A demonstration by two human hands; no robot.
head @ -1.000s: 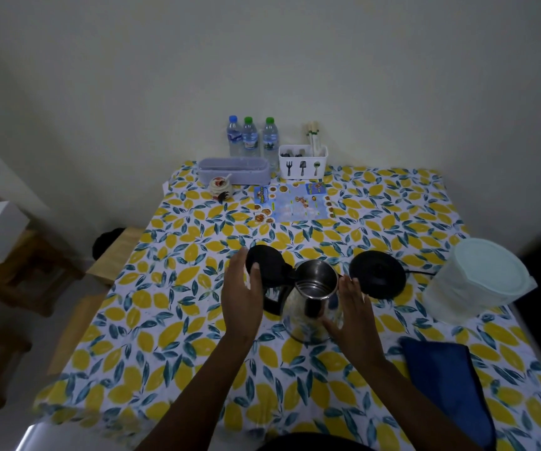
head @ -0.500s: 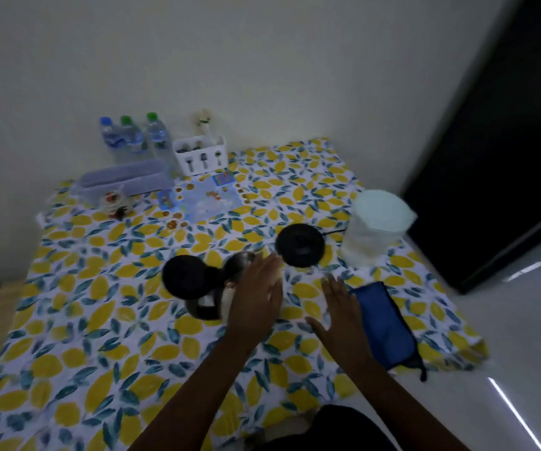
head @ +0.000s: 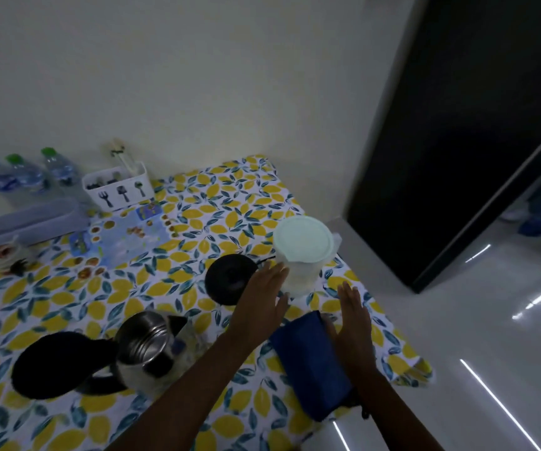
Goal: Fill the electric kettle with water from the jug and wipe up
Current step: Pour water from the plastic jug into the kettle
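Steel electric kettle (head: 145,346), lid open, interior contents not discernible, sits toward the table's near edge. White lidded jug (head: 303,255) stands near the right edge, beside the black kettle base (head: 230,278). Left hand (head: 262,304) spread, fingertips at jug's side; right hand (head: 353,317) spread, apart, over blue cloth (head: 311,362).
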